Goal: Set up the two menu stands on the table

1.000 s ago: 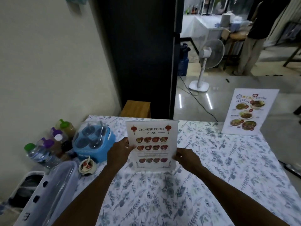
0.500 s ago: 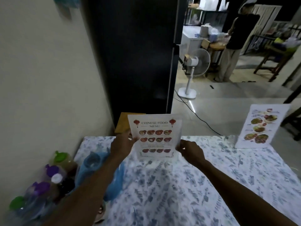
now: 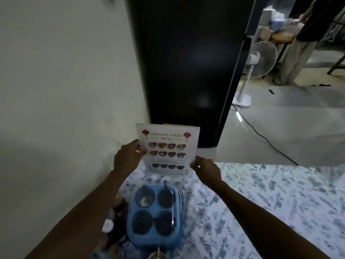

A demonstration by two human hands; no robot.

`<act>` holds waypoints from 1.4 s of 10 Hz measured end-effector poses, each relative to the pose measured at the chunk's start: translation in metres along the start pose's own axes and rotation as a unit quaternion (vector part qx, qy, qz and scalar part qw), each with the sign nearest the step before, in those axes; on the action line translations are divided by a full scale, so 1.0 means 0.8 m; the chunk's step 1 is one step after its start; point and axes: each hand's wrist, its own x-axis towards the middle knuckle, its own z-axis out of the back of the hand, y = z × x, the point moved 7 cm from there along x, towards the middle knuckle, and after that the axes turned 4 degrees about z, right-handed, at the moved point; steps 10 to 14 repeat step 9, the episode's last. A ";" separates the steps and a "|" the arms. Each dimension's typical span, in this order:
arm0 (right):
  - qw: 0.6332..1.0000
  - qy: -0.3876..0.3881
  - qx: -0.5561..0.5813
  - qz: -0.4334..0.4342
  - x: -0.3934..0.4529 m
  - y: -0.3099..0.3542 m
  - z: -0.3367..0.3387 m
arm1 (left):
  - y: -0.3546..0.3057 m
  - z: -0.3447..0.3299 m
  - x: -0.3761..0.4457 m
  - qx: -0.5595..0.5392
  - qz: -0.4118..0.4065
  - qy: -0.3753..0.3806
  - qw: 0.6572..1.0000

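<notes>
The clear stand holding the "Chinese Food Menu" card (image 3: 168,146) stands upright near the table's far left corner, its base on or just above the floral tablecloth (image 3: 280,193). My left hand (image 3: 128,157) grips its left edge. My right hand (image 3: 205,171) pinches its lower right corner. The second menu stand is out of view.
A blue condiment caddy (image 3: 155,215) with four lidded cups sits just in front of the stand. Bottles (image 3: 113,221) crowd the table's left edge by the wall. A black pillar (image 3: 186,71) rises behind the table. A fan (image 3: 259,60) and a person (image 3: 302,34) are at the far right.
Both hands carried the Chinese menu stand from the middle of the table toward the far left corner, behind the blue caddy. The view swung left, so the other stand left the frame.
</notes>
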 end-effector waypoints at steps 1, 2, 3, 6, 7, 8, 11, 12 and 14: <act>1.000 0.029 -0.002 0.002 0.026 0.024 -0.044 | 0.045 0.006 0.023 0.022 0.035 0.001 0.999; 0.999 0.034 -0.010 0.014 0.039 0.044 -0.064 | 0.065 0.013 0.034 0.032 0.049 -0.015 0.998; 0.999 0.042 0.006 0.021 0.056 0.066 -0.091 | 0.089 0.021 0.045 0.025 0.067 -0.040 0.997; 0.998 0.063 0.018 0.012 0.085 0.075 -0.122 | 0.111 0.015 0.069 0.042 0.061 -0.054 0.996; 0.997 0.070 0.009 0.028 0.089 0.077 -0.124 | 0.115 0.011 0.066 0.053 0.076 -0.018 0.996; 0.997 0.073 0.003 0.027 0.086 0.077 -0.126 | 0.118 0.008 0.061 0.049 0.082 -0.003 0.995; 0.996 0.083 0.019 0.015 0.088 0.074 -0.129 | 0.116 0.014 0.050 0.037 0.111 -0.009 0.993; 0.996 0.083 0.019 0.015 0.088 0.074 -0.129 | 0.116 0.014 0.050 0.037 0.111 -0.009 0.993; 0.996 0.083 0.019 0.015 0.088 0.074 -0.129 | 0.116 0.014 0.050 0.037 0.111 -0.009 0.993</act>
